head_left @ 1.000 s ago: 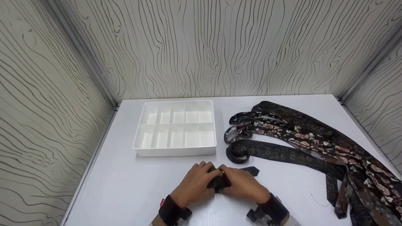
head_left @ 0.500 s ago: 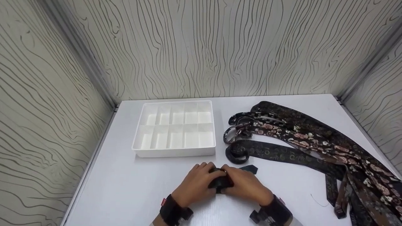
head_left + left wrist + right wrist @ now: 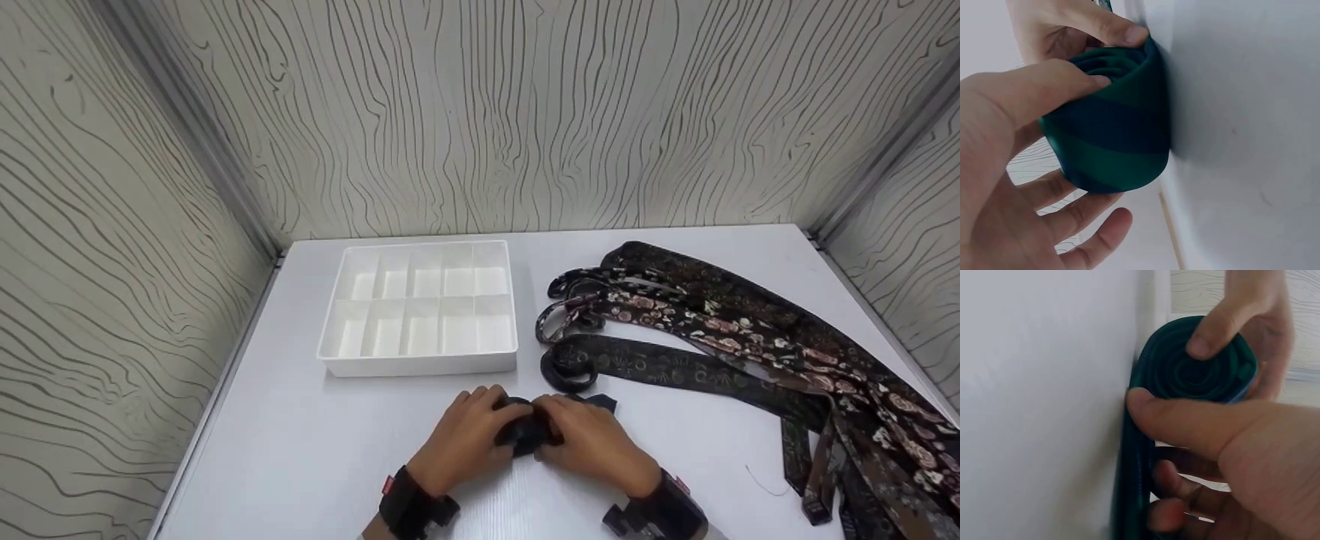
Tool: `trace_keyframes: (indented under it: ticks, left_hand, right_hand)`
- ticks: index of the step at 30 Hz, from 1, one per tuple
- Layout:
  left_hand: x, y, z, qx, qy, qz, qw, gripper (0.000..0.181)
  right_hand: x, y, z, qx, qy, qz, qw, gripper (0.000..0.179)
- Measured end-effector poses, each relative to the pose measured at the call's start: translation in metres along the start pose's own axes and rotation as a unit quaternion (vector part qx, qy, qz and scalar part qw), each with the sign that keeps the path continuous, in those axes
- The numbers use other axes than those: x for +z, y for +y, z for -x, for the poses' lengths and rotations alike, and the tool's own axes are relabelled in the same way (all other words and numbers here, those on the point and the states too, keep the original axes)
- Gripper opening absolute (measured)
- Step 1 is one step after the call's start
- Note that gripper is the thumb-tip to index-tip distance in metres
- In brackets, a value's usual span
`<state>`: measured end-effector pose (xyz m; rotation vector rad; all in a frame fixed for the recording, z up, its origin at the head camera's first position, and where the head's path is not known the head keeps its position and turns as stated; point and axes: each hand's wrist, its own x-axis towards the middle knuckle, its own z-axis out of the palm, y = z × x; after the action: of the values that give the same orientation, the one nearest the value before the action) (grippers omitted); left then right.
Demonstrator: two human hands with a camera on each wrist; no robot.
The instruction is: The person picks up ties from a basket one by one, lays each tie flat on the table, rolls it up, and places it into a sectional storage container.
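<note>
A green and navy striped necktie (image 3: pixel 1112 124) is wound into a thick coil standing on its edge on the white table. My left hand (image 3: pixel 466 433) grips the coil from the left, its thumb on the coil's side face. From the right, my right hand (image 3: pixel 589 444) pinches the tie where the flat strip leaves the coil, as the right wrist view shows. That strip (image 3: pixel 1131 495) runs along the tabletop under the right hand. Its pointed end (image 3: pixel 604 403) shows just beyond the right hand's fingers in the head view.
Behind the hands stands a white divided tray (image 3: pixel 421 365) with several bare compartments. Several dark floral ties (image 3: pixel 720 326) lie spread along the table's right side, folded ends toward the middle. A dark patterned tie (image 3: pixel 667 367) lies nearest the right hand. Patterned panels (image 3: pixel 480 112) enclose the table.
My right hand has shifted slightly right along the tie, covering more of its loose strip. My left hand stays nearly in place on the coil. Tray and other ties are unmoved.
</note>
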<state>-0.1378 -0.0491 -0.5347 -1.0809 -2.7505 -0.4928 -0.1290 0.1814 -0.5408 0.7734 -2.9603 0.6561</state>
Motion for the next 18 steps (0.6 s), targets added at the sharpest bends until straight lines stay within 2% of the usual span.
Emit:
trace_keyframes:
  ticks: [3,8,10,13,15,18]
  left_hand:
    - [0.000,0.001,-0.001,-0.005,-0.012,0.005,0.9999,0.049]
    - [0.001,0.003,-0.003,0.008,-0.001,0.007,0.9999,0.054]
    - [0.002,0.003,-0.002,0.015,0.012,0.010,0.9998,0.052]
    - [0.003,0.002,-0.002,0.025,0.024,0.020,0.9992,0.042]
    - [0.003,0.002,-0.002,0.026,0.023,0.022,0.9991,0.038]
    - [0.003,0.002,-0.005,0.022,0.012,0.024,0.9994,0.036]
  right_hand:
    - [0.001,0.001,0.000,0.007,-0.004,-0.029,0.9995,0.059]
    - [0.009,0.005,0.000,-0.012,0.031,-0.033,0.9989,0.042]
    - [0.011,0.006,0.000,-0.010,0.024,-0.050,0.9984,0.039]
    - [0.009,0.007,0.000,0.012,-0.005,-0.095,0.9954,0.044]
    - [0.008,0.007,-0.001,0.019,-0.017,-0.113,0.9933,0.051]
    - [0.006,0.004,-0.002,0.019,-0.020,-0.109,0.9937,0.053]
